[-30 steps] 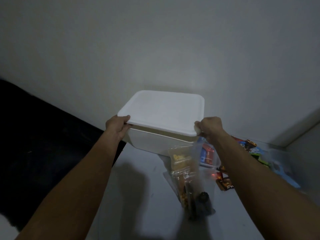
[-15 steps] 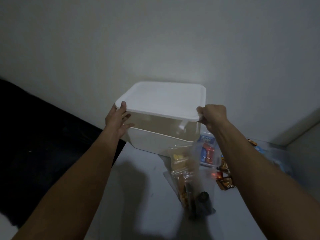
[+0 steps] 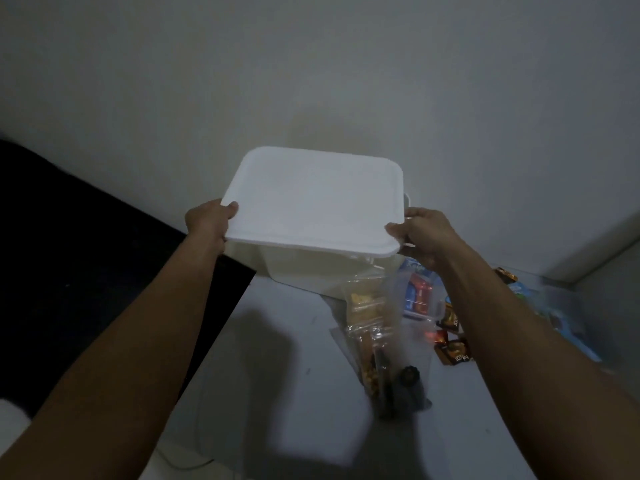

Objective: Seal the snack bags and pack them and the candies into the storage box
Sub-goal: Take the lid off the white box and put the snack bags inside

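A white storage box (image 3: 304,270) stands on the white table against the wall. Its flat white lid (image 3: 315,202) hovers just above the box, lifted clear of the rim. My left hand (image 3: 209,221) grips the lid's near left corner and my right hand (image 3: 420,233) grips its near right corner. Clear snack bags (image 3: 375,327) with yellow and dark snacks lie on the table in front of the box. Small wrapped candies (image 3: 450,344) in brown and orange wrappers lie to the right, partly hidden by my right forearm.
A clear pack with red and blue items (image 3: 419,292) lies beside the box. More wrappers (image 3: 519,289) sit toward the right corner by the wall. A dark surface (image 3: 86,254) borders the table on the left. A pale wall (image 3: 311,81) rises close behind.
Both hands lifted the lid off the box and now hold it higher and slightly nearer; my left hand shifted from under the rim to gripping the corner.
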The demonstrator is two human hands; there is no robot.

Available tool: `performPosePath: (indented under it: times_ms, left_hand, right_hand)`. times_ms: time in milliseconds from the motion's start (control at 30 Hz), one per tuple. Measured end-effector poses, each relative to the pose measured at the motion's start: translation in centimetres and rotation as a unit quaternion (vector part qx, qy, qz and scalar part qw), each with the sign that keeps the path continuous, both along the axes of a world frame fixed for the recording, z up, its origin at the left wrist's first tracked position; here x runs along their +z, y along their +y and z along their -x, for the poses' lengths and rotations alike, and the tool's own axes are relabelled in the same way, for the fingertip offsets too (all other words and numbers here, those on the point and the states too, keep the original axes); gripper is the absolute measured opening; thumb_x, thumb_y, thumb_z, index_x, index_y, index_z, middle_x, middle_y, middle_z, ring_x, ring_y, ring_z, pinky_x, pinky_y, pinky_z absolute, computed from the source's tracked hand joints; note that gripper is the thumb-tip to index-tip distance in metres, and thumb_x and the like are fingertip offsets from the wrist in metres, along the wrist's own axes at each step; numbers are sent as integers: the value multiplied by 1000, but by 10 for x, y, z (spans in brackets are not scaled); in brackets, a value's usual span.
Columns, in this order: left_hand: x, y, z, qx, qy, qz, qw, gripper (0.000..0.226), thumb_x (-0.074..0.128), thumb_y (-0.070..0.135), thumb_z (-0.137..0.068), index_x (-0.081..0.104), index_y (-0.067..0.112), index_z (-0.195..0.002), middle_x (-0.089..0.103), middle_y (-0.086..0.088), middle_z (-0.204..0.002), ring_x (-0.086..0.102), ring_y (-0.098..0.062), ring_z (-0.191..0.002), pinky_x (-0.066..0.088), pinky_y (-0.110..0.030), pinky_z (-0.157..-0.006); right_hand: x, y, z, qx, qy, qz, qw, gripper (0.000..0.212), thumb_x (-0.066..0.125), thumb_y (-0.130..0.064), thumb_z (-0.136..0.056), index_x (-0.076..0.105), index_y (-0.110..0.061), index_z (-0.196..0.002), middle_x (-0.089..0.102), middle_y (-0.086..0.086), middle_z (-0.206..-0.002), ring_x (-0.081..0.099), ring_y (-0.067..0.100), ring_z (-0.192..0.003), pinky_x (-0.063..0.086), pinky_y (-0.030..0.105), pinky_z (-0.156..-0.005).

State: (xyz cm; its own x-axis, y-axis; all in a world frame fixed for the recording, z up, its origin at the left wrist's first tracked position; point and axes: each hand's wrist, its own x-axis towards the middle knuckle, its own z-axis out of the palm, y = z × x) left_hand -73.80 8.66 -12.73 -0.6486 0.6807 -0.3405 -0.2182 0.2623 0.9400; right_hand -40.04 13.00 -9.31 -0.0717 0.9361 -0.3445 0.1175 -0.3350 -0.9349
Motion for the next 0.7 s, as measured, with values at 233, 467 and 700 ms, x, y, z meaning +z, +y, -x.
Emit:
performPosePath:
  times_ms: [233,467,700]
  left_hand:
    - [-8,-40,38,-24,118,70,990,37,53,12,-95,53,1,-131,56,-18,-132,52,-19,-100,47,-26,-76]
    - [-23,-99,51,108,90,144,980,18,50,7,-88,49,2,-71,52,-6,-75,54,-25,-74,45,-29,-65]
    - [-73,-155,63,67,244,265,931,41,47,23,-91,60,-4,-119,59,-23,-125,55,-40,-117,46,-42,-94]
  right_hand:
    - [4,-34,12,121,-74,12,990,23,76,-11,-79,60,-6,-94,73,9,-99,71,23,-92,60,35,-73]
    - [-6,-80,47,191,-137,-5,972,31,80,0,-72,59,-3,-95,67,25,-85,66,29,-70,60,45,-69]
    - [-38,-126,77,242,-224,27,944,23,80,-3,-74,65,11,-86,69,26,-79,69,32,-67,62,44,-65]
